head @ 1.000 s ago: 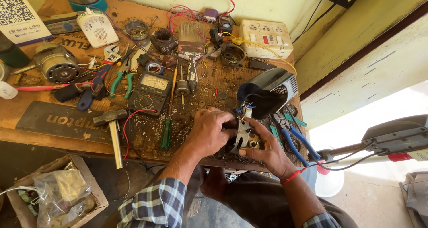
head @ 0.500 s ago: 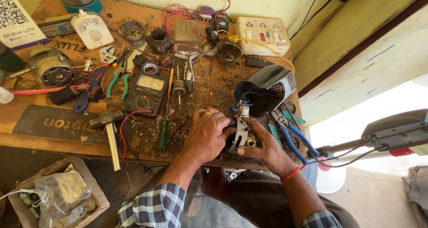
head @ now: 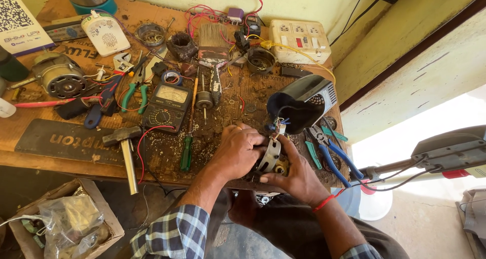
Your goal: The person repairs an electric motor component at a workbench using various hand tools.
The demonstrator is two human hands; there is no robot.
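While both hands close around it, the small motor part (head: 272, 157), a metal bracket with brass showing beneath, sits at the near edge of the wooden workbench (head: 45, 132). The left hand (head: 237, 151) is clamped over the part's left side, fingers curled down on it. The right hand (head: 295, 174) grips it from the right and below, thumb pressed on the bracket's face.

Against the earlier frames, both hands hold the same place on the part. The view itself has shifted slightly, nothing else on the bench has moved.

Just behind the part stands a black fan housing (head: 299, 103), tilted, with blue and white wires running down to the part. Right of the part lie blue-handled pliers (head: 331, 155) and a green-handled tool (head: 312, 154), close to the bench's right edge. Little bare wood remains there.

Left of the part, a green-handled screwdriver (head: 187, 151) lies near, then a hammer (head: 126, 150) overhanging the near edge. Behind those sits one black analogue multimeter (head: 166, 107). Farther behind the part lie one paintbrush (head: 213, 49) and one white socket board (head: 298, 40). Well left of the part rests one grey motor (head: 59, 78).

Count: one hammer, one multimeter, one paintbrush, one socket board. The pliers could not be counted with certainty.
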